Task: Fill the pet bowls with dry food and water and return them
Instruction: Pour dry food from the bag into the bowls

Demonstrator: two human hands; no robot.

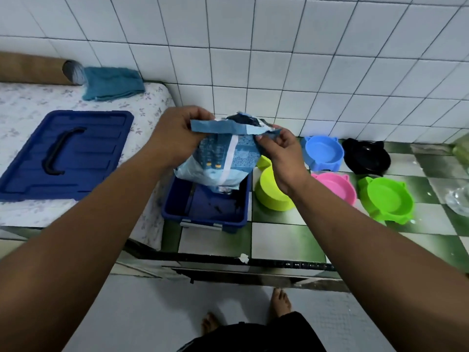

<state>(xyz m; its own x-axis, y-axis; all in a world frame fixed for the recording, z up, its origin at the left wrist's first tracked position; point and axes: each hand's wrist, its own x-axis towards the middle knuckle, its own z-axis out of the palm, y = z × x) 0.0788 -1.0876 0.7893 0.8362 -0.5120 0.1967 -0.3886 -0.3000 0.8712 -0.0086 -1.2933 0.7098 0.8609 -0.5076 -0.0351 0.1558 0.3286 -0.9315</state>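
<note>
While both arms are reaching forward, the left hand is pinching the food bag top. The right hand is gripping its other corner above the blue bin.

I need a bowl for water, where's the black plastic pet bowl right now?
The black plastic pet bowl sits on the checkered counter at the right, against the tiled wall, beside the blue plastic bowl.

Both arms are bare from as far up as can be seen down to the wrists — no sleeves, no watch, no bands. The left hand and right hand carry no rings or gloves, and the nails look short and plain. Low down, a dark, nearly black garment covers the lap — too little shows to say what kind. Two bare feet poke out past it, unshod.
</note>
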